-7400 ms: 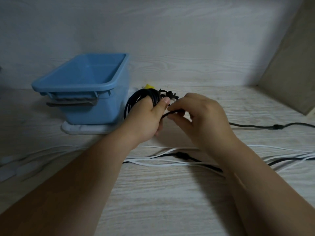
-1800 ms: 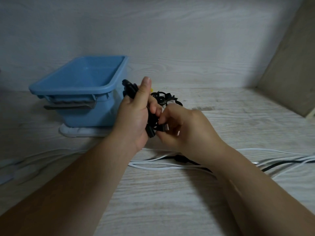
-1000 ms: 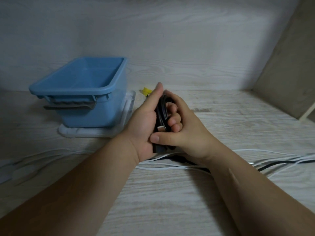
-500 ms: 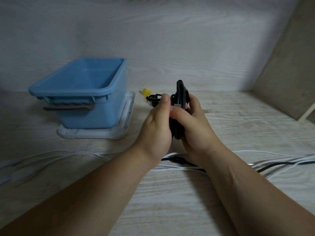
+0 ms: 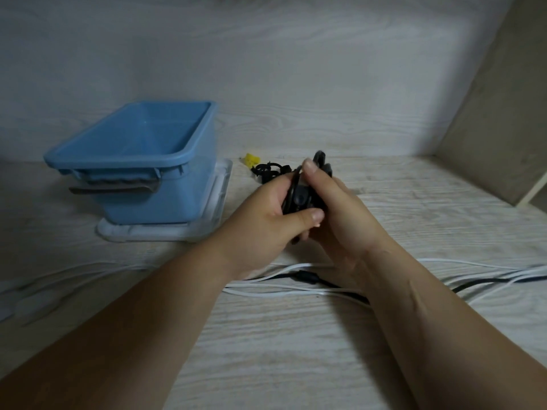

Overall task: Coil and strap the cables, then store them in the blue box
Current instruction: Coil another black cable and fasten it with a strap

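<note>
Both hands are closed on one black coiled cable [image 5: 299,199]. The left hand [image 5: 266,220] has its fingers curled behind the bundle and its thumb laid across the front. The right hand [image 5: 340,214] wraps it from the other side, forefinger tip pressed near the top.

Seven seconds back a black tail still ran off to the right across the pale wood-grain table [image 5: 296,350]; that tail is gone, so the whole length is now gathered. Half a second ago the coil stood taller between the palms. Since then the left thumb has swung over it and the loops are squeezed flat. By my reading the coiling is done and strapping comes next. The fingers hide the middle of the bundle, so a strap may already be round it; I cannot tell.

The bundle is held above the table, right of the blue plastic box [image 5: 118,165] and just in front of the small heap of black straps [image 5: 268,170], not yet in the box. Its long axis is near upright and it is edge-on to the camera. The top end leans away toward the back wall, and the bottom end peeks out below the left thumb.

Long white cables [image 5: 281,290] and another loose black cable [image 5: 307,275] lie uncoiled under the wrists.
</note>
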